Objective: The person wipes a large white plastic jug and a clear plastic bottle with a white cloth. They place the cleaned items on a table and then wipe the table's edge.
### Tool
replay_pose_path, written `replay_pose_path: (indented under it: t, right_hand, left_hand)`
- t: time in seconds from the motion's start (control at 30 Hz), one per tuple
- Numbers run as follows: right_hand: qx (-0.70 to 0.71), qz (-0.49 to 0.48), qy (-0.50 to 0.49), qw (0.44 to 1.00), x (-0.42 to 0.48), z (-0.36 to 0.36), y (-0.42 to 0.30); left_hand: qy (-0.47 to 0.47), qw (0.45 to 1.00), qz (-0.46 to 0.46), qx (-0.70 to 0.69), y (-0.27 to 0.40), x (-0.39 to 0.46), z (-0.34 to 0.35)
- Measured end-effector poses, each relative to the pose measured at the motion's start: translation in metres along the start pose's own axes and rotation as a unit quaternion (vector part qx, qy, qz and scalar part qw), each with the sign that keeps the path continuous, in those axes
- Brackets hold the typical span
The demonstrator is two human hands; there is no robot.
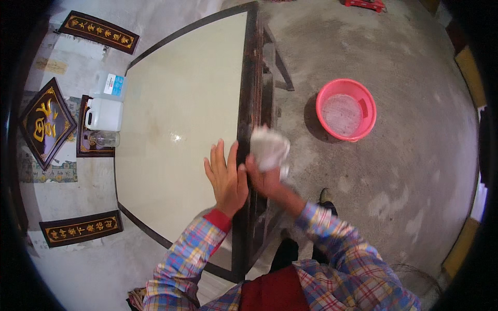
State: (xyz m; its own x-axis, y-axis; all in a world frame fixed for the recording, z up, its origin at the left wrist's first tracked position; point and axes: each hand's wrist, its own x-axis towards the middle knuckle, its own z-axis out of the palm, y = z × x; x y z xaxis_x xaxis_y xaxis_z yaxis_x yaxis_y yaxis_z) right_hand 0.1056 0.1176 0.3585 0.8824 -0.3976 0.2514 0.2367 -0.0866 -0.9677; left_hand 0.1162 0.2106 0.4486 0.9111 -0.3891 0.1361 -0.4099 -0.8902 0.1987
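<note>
My left hand (227,180) rests flat on the cream top of a dark-edged wooden table (183,85), fingers spread, beside its near edge. Against the dark side of that edge, my right hand (266,179) grips a whitish cloth (269,149), blurred as if moving. A pink plastic bucket (346,109) with cloudy, sudsy liquid in it stands on the floor to the right of the table.
Along the table's far side are a white plastic jug (104,114), a translucent jug with a blue label (109,86) and a glass jar (105,138). Dark plaques with gold characters (48,123) hang on the wall. A red object (364,4) lies on the concrete floor.
</note>
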Motion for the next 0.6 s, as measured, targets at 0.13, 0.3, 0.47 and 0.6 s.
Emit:
replay_pose_path:
  t: [0.13,0.3,0.47,0.6]
  right_hand:
    - [-0.029,0.017,-0.084,0.996,-0.156,-0.011,-0.053]
    - [0.196,0.346,-0.194,0.897,-0.251,-0.040,-0.069]
    - [0.600,0.354,-0.056,0.715,-0.265,-0.122,-0.124]
    - [0.699,0.288,-0.055,0.652,-0.279,-0.148,-0.167]
  left_hand:
    - [0.020,1.000,0.008,-0.012,-0.011,-0.002,0.008]
    - [0.022,0.996,0.065,-0.051,-0.028,-0.017,0.013]
    - [-0.104,0.901,0.120,-0.404,0.015,-0.104,-0.044]
    - [-0.270,0.815,0.141,-0.493,0.038,-0.187,-0.074]
